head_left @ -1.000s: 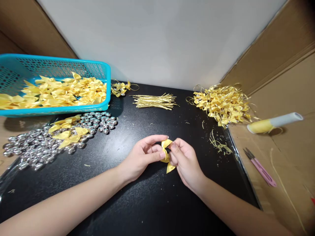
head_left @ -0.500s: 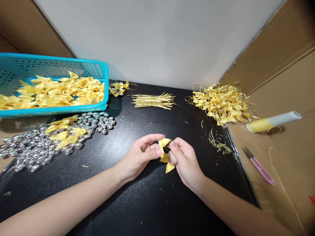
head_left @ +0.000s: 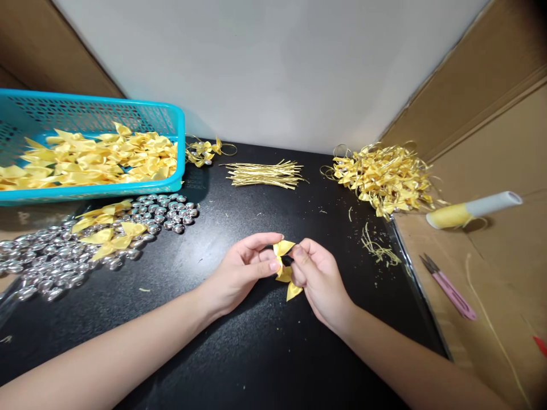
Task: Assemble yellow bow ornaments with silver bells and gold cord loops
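Observation:
My left hand (head_left: 252, 262) pinches a yellow satin ribbon bow (head_left: 282, 248) between thumb and fingers, above the black table. Close on its right, my right hand (head_left: 318, 276) is closed, with thumb and forefinger pressed together at the bow's edge. More yellow ribbon points (head_left: 294, 291) hang below, partly behind the right fingers. Whether they belong to the same bow is hidden. Any thread or wire between the fingertips is too small to make out. Beyond the hands lies a bundle of gold wire ties (head_left: 265, 173).
A blue basket (head_left: 182, 148) of yellow bows stands at left. Silver beads (head_left: 55, 256) and loose bows (head_left: 113, 239) lie before it. At right are finished bow pieces (head_left: 384, 176), gold clippings (head_left: 378, 247), pink thread snips (head_left: 448, 290) and a thread tube (head_left: 474, 209).
The view has shifted slightly, so the surroundings sit a little further left. Both hands keep nearly the same pose around the ribbon.

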Demonstrator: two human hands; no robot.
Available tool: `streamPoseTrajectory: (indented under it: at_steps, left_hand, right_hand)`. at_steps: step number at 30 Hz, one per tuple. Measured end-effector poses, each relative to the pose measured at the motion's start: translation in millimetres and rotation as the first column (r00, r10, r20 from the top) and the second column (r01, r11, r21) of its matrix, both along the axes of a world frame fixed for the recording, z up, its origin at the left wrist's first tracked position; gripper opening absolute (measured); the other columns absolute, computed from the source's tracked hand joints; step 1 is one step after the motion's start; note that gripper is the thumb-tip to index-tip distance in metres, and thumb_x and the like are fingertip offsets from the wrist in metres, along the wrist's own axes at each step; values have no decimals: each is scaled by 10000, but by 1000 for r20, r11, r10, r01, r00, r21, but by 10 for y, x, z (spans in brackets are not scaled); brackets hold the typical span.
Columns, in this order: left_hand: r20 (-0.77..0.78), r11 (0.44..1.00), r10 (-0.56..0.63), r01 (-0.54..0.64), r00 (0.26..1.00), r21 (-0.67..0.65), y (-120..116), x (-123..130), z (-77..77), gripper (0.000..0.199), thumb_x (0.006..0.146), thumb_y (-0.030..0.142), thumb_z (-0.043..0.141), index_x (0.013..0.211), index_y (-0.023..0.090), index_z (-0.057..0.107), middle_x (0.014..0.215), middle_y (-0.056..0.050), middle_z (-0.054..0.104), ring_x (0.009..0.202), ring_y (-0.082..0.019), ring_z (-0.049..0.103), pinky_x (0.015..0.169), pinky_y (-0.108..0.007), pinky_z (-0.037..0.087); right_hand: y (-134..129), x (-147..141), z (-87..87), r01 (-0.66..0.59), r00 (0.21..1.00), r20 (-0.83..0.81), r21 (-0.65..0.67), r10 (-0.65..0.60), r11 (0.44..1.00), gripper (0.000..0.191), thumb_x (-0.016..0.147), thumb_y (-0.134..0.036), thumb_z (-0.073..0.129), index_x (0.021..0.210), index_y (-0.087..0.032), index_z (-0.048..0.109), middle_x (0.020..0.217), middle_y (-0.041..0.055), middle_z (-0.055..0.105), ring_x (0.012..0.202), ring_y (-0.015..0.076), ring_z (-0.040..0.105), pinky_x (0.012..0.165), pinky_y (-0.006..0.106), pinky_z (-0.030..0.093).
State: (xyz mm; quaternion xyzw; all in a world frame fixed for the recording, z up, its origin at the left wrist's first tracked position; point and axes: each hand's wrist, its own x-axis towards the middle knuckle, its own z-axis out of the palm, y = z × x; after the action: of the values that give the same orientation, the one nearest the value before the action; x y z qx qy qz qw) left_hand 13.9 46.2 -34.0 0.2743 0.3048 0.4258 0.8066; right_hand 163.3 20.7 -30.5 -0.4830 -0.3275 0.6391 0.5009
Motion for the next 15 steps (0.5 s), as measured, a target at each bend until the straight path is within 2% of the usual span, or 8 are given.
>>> streamPoseTrajectory:
  at_steps: [15]
  left_hand:
    - [7,1000,-26,26,1000,7,3,8,-12,337,623,145,879,928,249,782,701,14,734,630,-58,663,678,-144,532]
  right_hand:
    - [13,-2,25,-44,997,-61,-9,43,999,492,712,-588,734,631,-202,440,431,-123,335,418,41,238,438,203,196]
